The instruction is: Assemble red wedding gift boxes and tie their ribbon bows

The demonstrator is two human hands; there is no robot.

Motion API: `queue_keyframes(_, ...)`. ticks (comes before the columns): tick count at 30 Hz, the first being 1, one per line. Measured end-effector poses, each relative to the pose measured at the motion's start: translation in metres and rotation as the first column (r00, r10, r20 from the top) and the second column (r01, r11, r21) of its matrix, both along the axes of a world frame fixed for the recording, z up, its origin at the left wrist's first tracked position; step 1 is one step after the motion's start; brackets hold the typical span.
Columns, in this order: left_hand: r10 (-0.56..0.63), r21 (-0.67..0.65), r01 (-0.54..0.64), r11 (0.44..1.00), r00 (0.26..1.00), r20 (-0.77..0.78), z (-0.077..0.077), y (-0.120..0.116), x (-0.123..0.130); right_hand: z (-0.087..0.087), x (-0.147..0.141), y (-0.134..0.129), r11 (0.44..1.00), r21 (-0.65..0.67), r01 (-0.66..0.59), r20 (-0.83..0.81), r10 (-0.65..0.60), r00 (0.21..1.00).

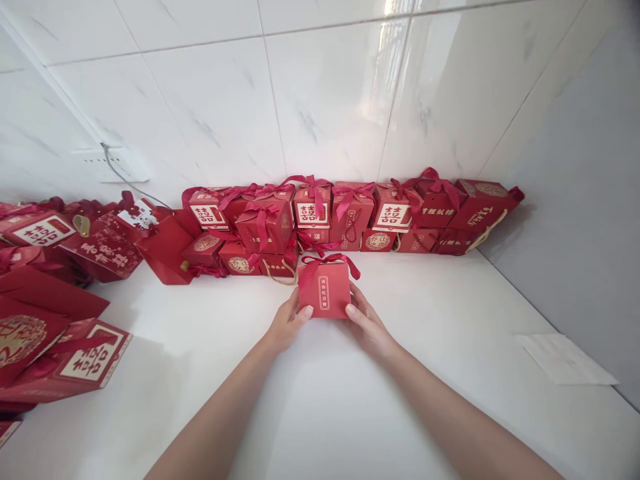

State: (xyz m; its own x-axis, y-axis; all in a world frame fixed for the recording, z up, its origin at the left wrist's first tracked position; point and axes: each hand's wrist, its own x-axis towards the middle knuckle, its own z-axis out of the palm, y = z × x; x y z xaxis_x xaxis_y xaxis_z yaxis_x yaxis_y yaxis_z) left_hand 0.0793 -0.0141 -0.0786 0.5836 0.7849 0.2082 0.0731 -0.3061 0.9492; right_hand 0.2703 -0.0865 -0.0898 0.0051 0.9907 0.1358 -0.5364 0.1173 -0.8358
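A small red gift box [335, 288] with a dark red ribbon bow on top is held upright between my two hands, its face with a framed column of characters turned towards me. My left hand [291, 321] grips its left side, the thumb on the front lower corner. On the right side my right hand [369, 323] holds it the same way, thumb on the front. The other fingers are partly hidden behind the box. Just behind it stands a stacked row of similar red boxes [354, 217] with ribbons.
More red boxes [95, 357] are piled on the left of the white table [320, 413]. A tiled wall [335, 93] rises behind, with a socket strip [113, 165] and cable at left. A pale flat sheet [565, 360] lies at right beside a grey wall.
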Motion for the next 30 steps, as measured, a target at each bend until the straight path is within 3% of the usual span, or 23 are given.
queue_keyframes(30, 0.027, 0.031, -0.025, 0.999, 0.999, -0.046, 0.0005, 0.0003, 0.0003, 0.0084, -0.0004, -0.0027, 1.0, 0.007, 0.003, 0.038, -0.003, 0.999)
